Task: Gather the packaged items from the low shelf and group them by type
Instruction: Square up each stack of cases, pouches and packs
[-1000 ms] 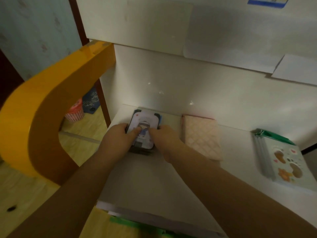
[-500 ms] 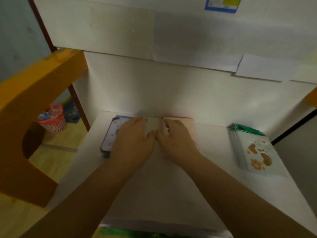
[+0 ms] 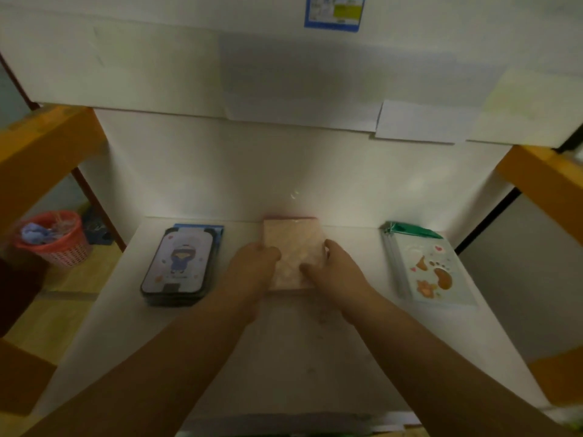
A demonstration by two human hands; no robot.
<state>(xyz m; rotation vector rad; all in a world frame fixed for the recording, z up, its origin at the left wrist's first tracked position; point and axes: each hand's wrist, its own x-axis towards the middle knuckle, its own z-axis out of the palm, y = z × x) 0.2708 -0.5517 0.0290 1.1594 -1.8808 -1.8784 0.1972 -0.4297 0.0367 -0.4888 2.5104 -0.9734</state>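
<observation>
Both hands have shifted from the dark character-print stack (image 3: 179, 266) to the pink quilted stack (image 3: 291, 252) at frame centre; left hand (image 3: 255, 268) and right hand (image 3: 334, 269) grip its 2 sides with curled fingers on the white shelf (image 3: 315, 357).

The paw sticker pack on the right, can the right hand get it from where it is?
Probably yes. The right hand grips the pink quilted pack, and only bare shelf lies between it and the paw sticker pack; it must let go first.
</observation>
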